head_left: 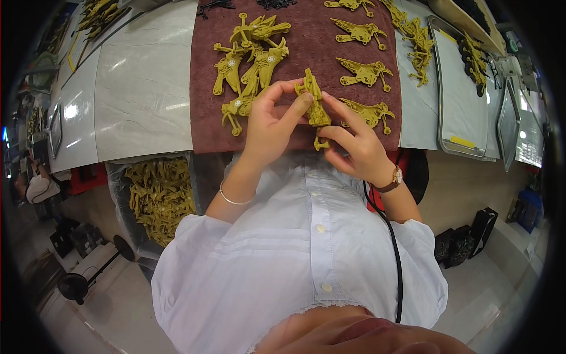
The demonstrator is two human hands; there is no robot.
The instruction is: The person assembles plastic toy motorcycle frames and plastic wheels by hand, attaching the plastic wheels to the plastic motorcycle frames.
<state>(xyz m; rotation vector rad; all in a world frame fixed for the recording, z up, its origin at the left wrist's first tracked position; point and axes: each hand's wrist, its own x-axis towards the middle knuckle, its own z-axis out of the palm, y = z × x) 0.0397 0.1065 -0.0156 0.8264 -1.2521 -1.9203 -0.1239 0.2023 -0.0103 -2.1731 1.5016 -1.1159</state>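
Observation:
Both hands hold one olive-yellow plastic part (315,106) over the near edge of a dark red cloth (295,53). My left hand (271,121) pinches the part's upper end with thumb and fingers. My right hand (354,144) grips its lower end from the right; a watch sits on that wrist. A loose pile of the same yellow parts (250,59) lies on the cloth just left of my hands. Several single parts (365,72) lie in a column on the cloth to the right.
The cloth lies on a pale marble-look table (141,88). A bag full of yellow parts (159,194) stands under the table at the left. Metal trays (457,88) with more yellow parts (474,59) sit at the right. A black cable (394,248) hangs down my shirt.

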